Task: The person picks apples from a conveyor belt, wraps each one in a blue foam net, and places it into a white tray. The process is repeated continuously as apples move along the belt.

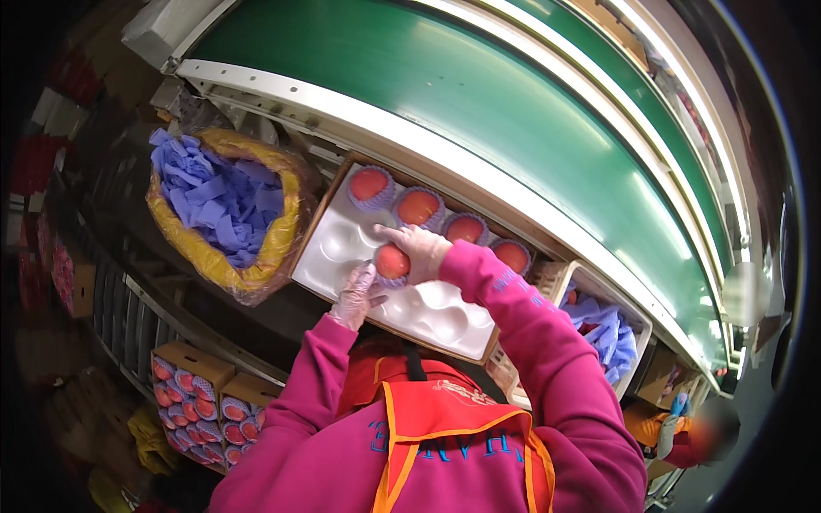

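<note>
A cardboard box (396,331) with a white moulded tray (324,247) lies before me. Several red round fruits in purple foam nets fill its far row, among them one at the far left corner (369,185). Another netted fruit (392,261) is in the middle of the tray, between my hands. My gloved right hand (423,250) rests against its far right side, the index finger stretched out to the left. My gloved left hand (357,296) touches its near left side with the fingertips. Bare hollows of the tray show on both sides of the fruit.
Left of the box stands a yellow-rimmed bag (290,221) of purple foam nets (218,199). A white plastic crate (641,320) with purple nets is at the right. A green conveyor belt (462,83) runs beyond. Boxes of netted fruit (186,410) stand lower left; another person (683,442) is far right.
</note>
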Demonstrator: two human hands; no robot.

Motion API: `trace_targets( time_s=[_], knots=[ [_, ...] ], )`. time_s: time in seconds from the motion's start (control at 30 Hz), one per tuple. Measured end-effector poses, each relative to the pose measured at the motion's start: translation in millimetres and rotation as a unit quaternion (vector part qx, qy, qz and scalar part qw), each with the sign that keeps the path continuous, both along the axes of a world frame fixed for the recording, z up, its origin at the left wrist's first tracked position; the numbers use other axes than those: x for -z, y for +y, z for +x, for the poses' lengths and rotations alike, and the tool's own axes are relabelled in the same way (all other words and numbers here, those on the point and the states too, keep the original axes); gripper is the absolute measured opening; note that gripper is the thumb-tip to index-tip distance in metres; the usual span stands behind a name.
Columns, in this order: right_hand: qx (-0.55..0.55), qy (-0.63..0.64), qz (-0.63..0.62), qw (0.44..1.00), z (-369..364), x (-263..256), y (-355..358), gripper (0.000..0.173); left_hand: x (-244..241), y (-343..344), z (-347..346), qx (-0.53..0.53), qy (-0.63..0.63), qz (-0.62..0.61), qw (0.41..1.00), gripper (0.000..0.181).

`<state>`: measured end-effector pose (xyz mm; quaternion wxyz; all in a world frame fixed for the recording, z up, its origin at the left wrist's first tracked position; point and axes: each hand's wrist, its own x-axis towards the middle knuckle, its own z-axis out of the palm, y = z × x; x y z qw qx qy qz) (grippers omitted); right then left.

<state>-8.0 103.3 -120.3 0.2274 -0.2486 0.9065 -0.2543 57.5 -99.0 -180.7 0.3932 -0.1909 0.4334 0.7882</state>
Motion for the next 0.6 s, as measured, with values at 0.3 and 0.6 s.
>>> trace_targets(
  time_s=[0.3, 0.6],
  knots=[
    [-0.096, -0.067, 0.063, 0.991, -80, 35, -29, 0.076, -4, -67, 10, -0.115, 0.032, -0.062, 0.991, 0.046],
    [-0.074, 0.119, 0.16, 0.977, -55, 35, -32, 0.079, 14, -17, -47, -0.056, 0.448, -0.249, 0.857, 0.078]
  ],
)
